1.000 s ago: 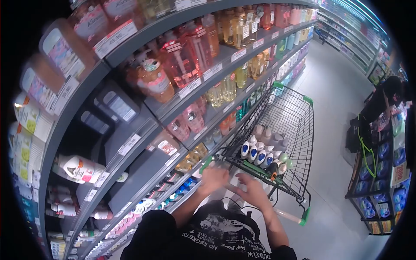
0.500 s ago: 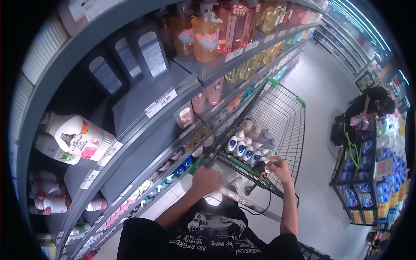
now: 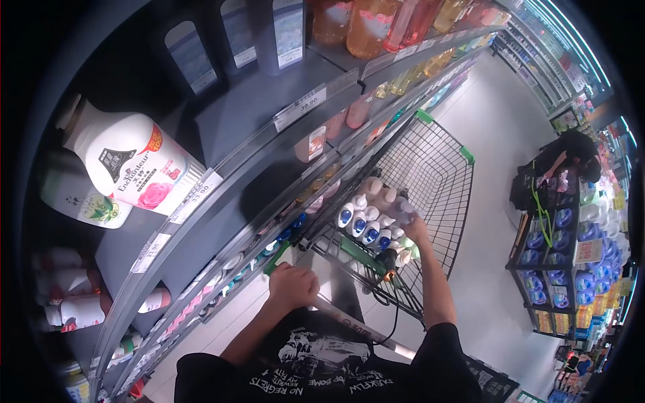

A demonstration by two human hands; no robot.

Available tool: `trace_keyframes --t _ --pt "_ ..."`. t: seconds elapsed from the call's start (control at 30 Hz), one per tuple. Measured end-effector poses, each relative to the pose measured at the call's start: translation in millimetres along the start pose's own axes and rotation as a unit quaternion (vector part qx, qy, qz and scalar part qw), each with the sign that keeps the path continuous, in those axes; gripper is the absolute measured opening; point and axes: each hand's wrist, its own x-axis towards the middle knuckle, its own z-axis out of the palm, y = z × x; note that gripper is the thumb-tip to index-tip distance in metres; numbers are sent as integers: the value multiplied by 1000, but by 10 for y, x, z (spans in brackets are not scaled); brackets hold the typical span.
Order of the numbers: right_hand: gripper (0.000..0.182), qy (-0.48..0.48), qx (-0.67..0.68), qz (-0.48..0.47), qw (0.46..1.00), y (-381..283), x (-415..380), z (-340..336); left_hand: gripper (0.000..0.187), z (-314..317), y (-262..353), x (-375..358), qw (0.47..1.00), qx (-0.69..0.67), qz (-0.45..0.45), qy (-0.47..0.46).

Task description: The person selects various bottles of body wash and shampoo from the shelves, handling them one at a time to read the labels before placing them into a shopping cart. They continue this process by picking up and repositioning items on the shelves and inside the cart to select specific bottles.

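Observation:
My left hand (image 3: 293, 285) is closed around the shopping cart's handle (image 3: 342, 314), at its left end. My right hand (image 3: 416, 230) reaches over the front of the shopping cart (image 3: 443, 218), at the right side of a cluster of bottles. Its fingers are close to the pale bottles and partly blurred, so their grip does not show. White bottles with blue fronts (image 3: 371, 233) stand in the cart, with beige and greyish bottles (image 3: 384, 199) behind them. A black device with an orange glow (image 3: 387, 263) and a cable sits at the handle end.
Shelves on the left hold a large white Enchanteur bottle (image 3: 138, 161), dark bottles (image 3: 191, 57) and amber bottles (image 3: 369, 30). On the right, another person (image 3: 561, 168) bends beside a rack of blue-purple packs (image 3: 561, 258). A tiled aisle (image 3: 484, 114) runs ahead.
My right hand has moved forward from beside the black device to the bottles in the cart. My left hand has shifted slightly left and down on the handle. The shelf looks nearer.

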Motion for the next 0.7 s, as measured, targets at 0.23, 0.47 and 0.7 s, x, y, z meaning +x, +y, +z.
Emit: trace_keyframes --t 0.23,0.47,0.7 --pt "69 94 23 32 995 -501 417 998 11 -313 -154 -409 999 29 -23 -22" --pt "61 144 15 141 979 -876 285 1426 18 -460 -316 -618 999 19 -18 -46" --pt "56 121 10 101 987 -997 114 1190 16 -467 -381 -631 999 45 13 7"
